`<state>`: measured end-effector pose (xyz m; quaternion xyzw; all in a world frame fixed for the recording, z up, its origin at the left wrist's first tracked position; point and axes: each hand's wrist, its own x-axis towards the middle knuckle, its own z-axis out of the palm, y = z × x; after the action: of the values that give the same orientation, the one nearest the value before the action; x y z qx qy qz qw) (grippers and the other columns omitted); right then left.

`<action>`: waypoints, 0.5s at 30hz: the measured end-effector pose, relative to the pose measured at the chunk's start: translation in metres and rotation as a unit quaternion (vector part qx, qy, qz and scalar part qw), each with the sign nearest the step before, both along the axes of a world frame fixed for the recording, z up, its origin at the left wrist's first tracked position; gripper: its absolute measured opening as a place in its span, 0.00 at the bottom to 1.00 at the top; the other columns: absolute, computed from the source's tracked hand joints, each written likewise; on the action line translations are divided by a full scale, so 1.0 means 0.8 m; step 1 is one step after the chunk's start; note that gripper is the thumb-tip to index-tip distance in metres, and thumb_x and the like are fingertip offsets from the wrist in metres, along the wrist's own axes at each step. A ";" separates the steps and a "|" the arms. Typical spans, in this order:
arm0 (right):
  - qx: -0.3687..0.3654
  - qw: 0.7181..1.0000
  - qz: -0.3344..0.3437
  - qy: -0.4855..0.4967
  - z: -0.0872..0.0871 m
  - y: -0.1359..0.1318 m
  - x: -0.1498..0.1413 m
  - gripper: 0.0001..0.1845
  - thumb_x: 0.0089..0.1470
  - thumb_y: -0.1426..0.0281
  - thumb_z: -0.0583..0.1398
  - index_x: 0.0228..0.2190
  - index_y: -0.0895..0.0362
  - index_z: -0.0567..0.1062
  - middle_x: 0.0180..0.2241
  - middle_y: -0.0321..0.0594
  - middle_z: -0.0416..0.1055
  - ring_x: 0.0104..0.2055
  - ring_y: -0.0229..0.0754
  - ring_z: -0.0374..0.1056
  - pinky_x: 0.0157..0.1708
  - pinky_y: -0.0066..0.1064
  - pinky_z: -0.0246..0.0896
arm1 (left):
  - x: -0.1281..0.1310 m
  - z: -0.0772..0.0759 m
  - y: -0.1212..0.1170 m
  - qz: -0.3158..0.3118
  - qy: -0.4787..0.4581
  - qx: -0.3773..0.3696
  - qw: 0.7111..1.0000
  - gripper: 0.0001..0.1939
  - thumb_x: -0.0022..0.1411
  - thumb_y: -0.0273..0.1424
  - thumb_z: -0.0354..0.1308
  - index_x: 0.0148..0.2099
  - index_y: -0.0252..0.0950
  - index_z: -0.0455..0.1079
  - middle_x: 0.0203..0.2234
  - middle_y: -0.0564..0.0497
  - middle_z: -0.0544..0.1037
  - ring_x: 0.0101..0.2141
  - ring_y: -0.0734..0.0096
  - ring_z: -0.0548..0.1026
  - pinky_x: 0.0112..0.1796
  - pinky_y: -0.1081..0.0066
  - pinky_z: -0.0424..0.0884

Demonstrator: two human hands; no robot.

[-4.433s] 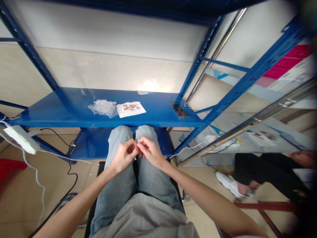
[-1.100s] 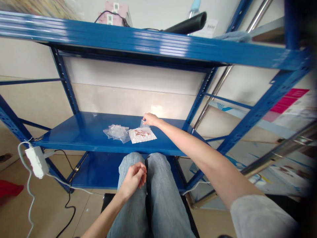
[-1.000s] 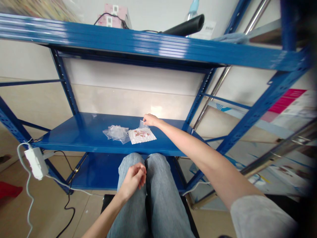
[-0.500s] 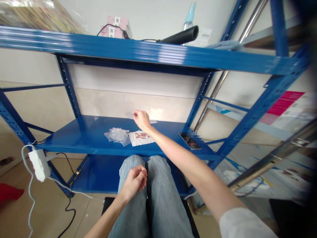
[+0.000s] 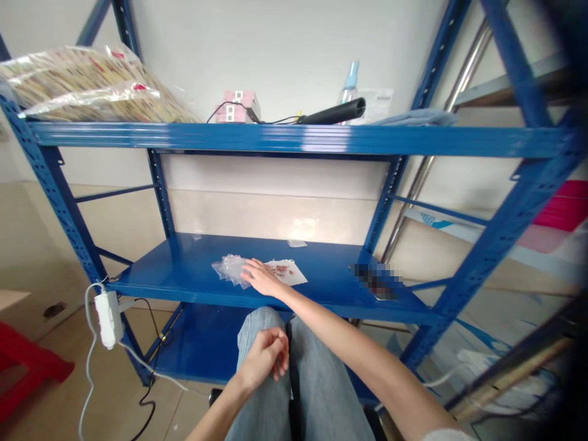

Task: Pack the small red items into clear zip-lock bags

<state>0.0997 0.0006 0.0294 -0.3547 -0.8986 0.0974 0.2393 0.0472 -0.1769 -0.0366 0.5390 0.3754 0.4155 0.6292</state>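
My right hand [image 5: 261,277] reaches over the blue middle shelf [image 5: 184,278] with its fingers stretched out. Its fingertips lie at the right side of a loose pile of small clear plastic bags [image 5: 229,268]; whether they press on the bags I cannot tell. Just right of that hand is a white sheet or bag with small reddish pieces [image 5: 282,269] on it, partly covered by the hand. My left hand [image 5: 266,355] rests over my lap with its fingers loosely curled in, and nothing shows in it.
A phone-like dark object [image 5: 377,285], partly blurred, lies at the shelf's right. Farther back is a small white piece [image 5: 297,243]. The upper shelf [image 5: 257,138] holds a big bag [image 5: 101,86], a pink box [image 5: 237,105] and a spray bottle [image 5: 351,82]. A power strip [image 5: 109,318] hangs at left.
My right hand has come down from the back of the shelf to the clear bags, its closed fingers now straightened. The left hand stays curled at my lap. The view has tilted upward.
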 end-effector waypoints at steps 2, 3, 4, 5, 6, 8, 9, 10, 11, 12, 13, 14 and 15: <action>0.007 0.997 0.002 0.072 -0.004 -0.033 0.017 0.16 0.64 0.70 0.54 0.51 0.55 0.74 0.58 0.49 0.69 0.63 0.50 0.61 0.62 0.44 0.54 | -0.001 -0.001 -0.001 0.002 0.000 0.000 1.000 0.15 0.62 0.45 0.52 0.30 0.40 0.62 0.15 0.54 0.72 0.14 0.74 0.65 0.16 0.75 0.61; 0.007 0.994 0.001 0.110 -0.007 -0.053 0.027 0.16 0.61 0.75 0.54 0.48 0.55 0.74 0.53 0.48 0.71 0.58 0.48 0.65 0.59 0.42 0.57 | -0.002 -0.003 -0.002 0.005 0.000 0.000 1.000 0.16 0.63 0.46 0.51 0.29 0.40 0.62 0.14 0.54 0.71 0.14 0.73 0.66 0.16 0.74 0.61; 0.000 0.990 -0.001 0.140 -0.011 -0.077 0.040 0.16 0.56 0.78 0.54 0.44 0.54 0.73 0.48 0.45 0.72 0.53 0.47 0.67 0.55 0.40 0.60 | -0.002 -0.005 -0.002 0.009 0.001 -0.002 1.000 0.17 0.63 0.46 0.50 0.29 0.40 0.62 0.14 0.54 0.70 0.14 0.72 0.66 0.16 0.74 0.62; -0.012 0.985 -0.017 0.171 -0.016 -0.102 0.053 0.17 0.51 0.80 0.54 0.40 0.53 0.72 0.43 0.42 0.72 0.48 0.46 0.68 0.51 0.39 0.62 | -0.002 -0.008 -0.004 0.016 0.004 -0.002 1.000 0.17 0.63 0.46 0.51 0.29 0.40 0.62 0.13 0.54 0.70 0.14 0.71 0.68 0.16 0.73 0.62; -0.026 0.978 -0.045 0.204 -0.021 -0.129 0.068 0.16 0.47 0.81 0.54 0.36 0.52 0.70 0.38 0.39 0.71 0.43 0.46 0.68 0.46 0.37 0.63 | -0.001 -0.009 -0.005 0.025 0.008 0.000 1.000 0.16 0.61 0.45 0.52 0.28 0.40 0.61 0.13 0.55 0.70 0.15 0.70 0.69 0.16 0.73 0.62; -0.071 0.959 -0.092 0.260 -0.035 -0.181 0.100 0.16 0.42 0.81 0.53 0.32 0.51 0.66 0.32 0.36 0.67 0.35 0.44 0.67 0.37 0.33 0.62 | 0.001 -0.010 -0.011 0.051 0.017 0.020 0.998 0.14 0.57 0.40 0.58 0.26 0.41 0.58 0.16 0.53 0.72 0.19 0.67 0.74 0.18 0.74 0.64; -0.098 0.946 -0.112 0.288 -0.043 -0.205 0.117 0.15 0.41 0.81 0.52 0.30 0.50 0.65 0.29 0.34 0.65 0.31 0.42 0.65 0.33 0.32 0.59 | 0.003 -0.008 -0.014 0.064 0.017 0.036 0.997 0.15 0.54 0.37 0.59 0.25 0.41 0.55 0.19 0.51 0.75 0.23 0.65 0.77 0.19 0.74 0.65; -0.122 0.936 -0.127 0.305 -0.052 -0.227 0.133 0.14 0.40 0.81 0.52 0.29 0.50 0.64 0.26 0.33 0.63 0.28 0.42 0.63 0.29 0.32 0.56 | 0.004 -0.006 -0.018 0.075 0.014 0.052 0.996 0.16 0.52 0.34 0.60 0.24 0.42 0.52 0.22 0.49 0.78 0.27 0.64 0.78 0.21 0.74 0.67; -0.138 0.927 -0.147 0.316 -0.060 -0.245 0.149 0.13 0.39 0.80 0.53 0.27 0.50 0.64 0.24 0.32 0.60 0.26 0.42 0.61 0.27 0.32 0.53 | 0.006 -0.004 -0.022 0.084 0.008 0.065 0.994 0.16 0.50 0.31 0.59 0.23 0.41 0.51 0.26 0.47 0.80 0.30 0.63 0.79 0.23 0.74 0.68; -0.148 0.920 -0.169 0.323 -0.067 -0.260 0.164 0.13 0.38 0.80 0.54 0.26 0.50 0.65 0.21 0.31 0.58 0.24 0.42 0.59 0.26 0.32 0.51 | 0.008 -0.002 -0.026 0.093 0.002 0.074 0.993 0.15 0.50 0.30 0.58 0.23 0.41 0.51 0.27 0.46 0.81 0.31 0.62 0.79 0.25 0.73 0.68; -0.153 0.912 -0.192 0.329 -0.073 -0.272 0.178 0.11 0.36 0.79 0.54 0.23 0.50 0.65 0.19 0.31 0.57 0.24 0.42 0.58 0.26 0.32 0.50 | 0.010 -0.001 -0.030 0.107 -0.003 0.079 0.991 0.14 0.49 0.29 0.57 0.22 0.41 0.51 0.26 0.46 0.81 0.30 0.63 0.79 0.26 0.73 0.68; -0.155 0.906 -0.209 0.333 -0.077 -0.281 0.190 0.10 0.35 0.78 0.55 0.21 0.51 0.66 0.18 0.31 0.57 0.23 0.41 0.57 0.26 0.32 0.49 | 0.011 -0.001 -0.034 0.123 -0.006 0.083 0.989 0.14 0.49 0.28 0.56 0.21 0.40 0.51 0.24 0.47 0.81 0.28 0.65 0.78 0.27 0.73 0.67; -0.154 0.902 -0.221 0.336 -0.079 -0.286 0.200 0.09 0.34 0.78 0.55 0.20 0.51 0.67 0.17 0.31 0.57 0.23 0.41 0.58 0.26 0.32 0.49 | 0.011 -0.001 -0.036 0.138 -0.007 0.086 0.987 0.14 0.48 0.28 0.55 0.21 0.40 0.51 0.22 0.47 0.80 0.26 0.67 0.76 0.26 0.73 0.66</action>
<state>0.2601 -0.2283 -0.0339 -0.5227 -0.6370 0.2929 0.4850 0.0560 -0.2060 -0.0378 0.5311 0.4050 0.5329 0.5194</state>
